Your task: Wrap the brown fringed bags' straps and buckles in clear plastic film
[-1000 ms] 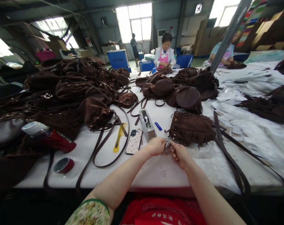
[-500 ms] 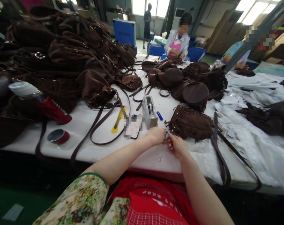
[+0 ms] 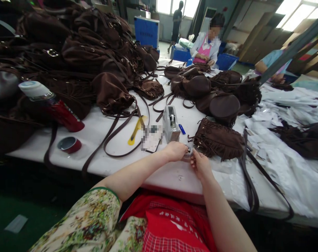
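My left hand (image 3: 177,152) and my right hand (image 3: 201,164) meet over the white table, fingertips pinched around a small shiny silvery piece (image 3: 188,151). Its kind is too small to make out, and fingers partly cover it. Just behind my left hand stands a grey tape dispenser (image 3: 172,124), with a blue lighter-like stick (image 3: 181,129) beside it. A dark brown fringed bag (image 3: 219,139) lies on its side close to my right hand.
Left of the dispenser lie a phone (image 3: 150,140) and a yellow-handled comb (image 3: 136,131). A red bottle (image 3: 64,113) leans by a cup (image 3: 69,145). Brown bags (image 3: 77,56) heap at left; white wrapping (image 3: 274,150) spreads right. A co-worker (image 3: 205,47) works across the table.
The view has shifted slightly, so the table's contents appear a little further right. Both hands stay together at the small shiny piece, which shows more between the fingers.
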The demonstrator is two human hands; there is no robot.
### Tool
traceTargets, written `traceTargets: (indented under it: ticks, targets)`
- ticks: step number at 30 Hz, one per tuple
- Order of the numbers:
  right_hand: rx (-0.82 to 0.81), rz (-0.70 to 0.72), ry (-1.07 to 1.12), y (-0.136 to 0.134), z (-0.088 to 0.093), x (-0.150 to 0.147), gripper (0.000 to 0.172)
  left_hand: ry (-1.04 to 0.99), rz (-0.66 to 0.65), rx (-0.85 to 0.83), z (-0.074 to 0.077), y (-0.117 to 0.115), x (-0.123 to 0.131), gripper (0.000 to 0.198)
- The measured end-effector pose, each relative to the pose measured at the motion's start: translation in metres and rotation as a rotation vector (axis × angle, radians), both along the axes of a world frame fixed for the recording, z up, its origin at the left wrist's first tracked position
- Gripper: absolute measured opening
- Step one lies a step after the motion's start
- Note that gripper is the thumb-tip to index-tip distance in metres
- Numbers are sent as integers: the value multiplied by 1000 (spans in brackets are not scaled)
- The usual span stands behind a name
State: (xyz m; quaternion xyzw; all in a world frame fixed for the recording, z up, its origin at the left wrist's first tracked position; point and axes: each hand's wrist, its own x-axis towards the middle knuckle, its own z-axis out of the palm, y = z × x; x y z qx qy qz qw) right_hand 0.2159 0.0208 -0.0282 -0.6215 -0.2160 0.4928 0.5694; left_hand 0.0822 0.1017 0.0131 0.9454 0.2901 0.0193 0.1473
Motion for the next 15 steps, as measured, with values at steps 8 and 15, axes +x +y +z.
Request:
traceTargets:
  ticks: [8, 15]
  targets:
    - [-5, 86, -11, 2, 1, 1, 46, -29, 3, -53, 4, -12, -4, 31]
    - [-13, 85, 32, 4, 0, 4, 45, -141, 107, -146, -6, -17, -3, 36]
